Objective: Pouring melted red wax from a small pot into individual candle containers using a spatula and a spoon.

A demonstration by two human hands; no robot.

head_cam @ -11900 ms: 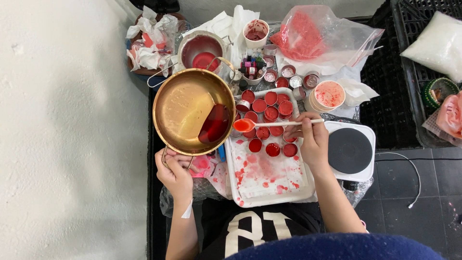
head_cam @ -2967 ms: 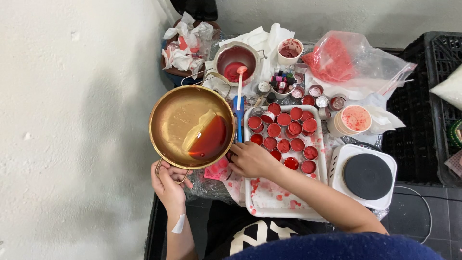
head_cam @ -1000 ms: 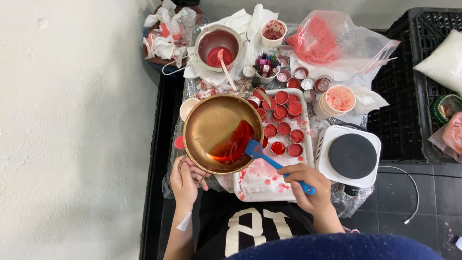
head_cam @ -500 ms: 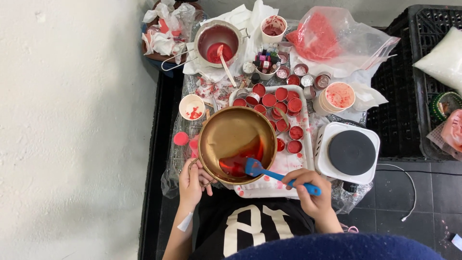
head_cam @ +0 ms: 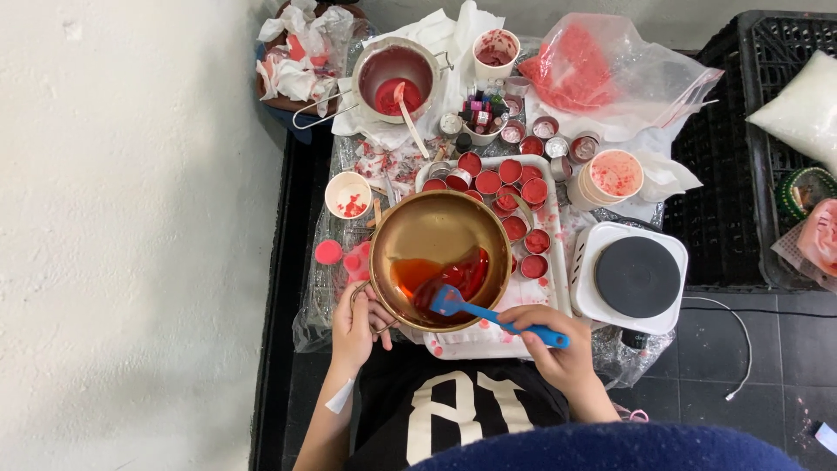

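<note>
Pan now nearer, left hand clamped on handle; right hand gripping spatula, scraping red liquid.

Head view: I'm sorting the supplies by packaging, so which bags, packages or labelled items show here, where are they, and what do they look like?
Clear plastic bag: top right of the work area, crumpled, holding red granules.
White bag: far right on the black crate, pillow-shaped, filled with white material.
Small bottles: clustered at top centre, multicoloured caps, labels too small to tell.
No signs or screens in view.
</note>
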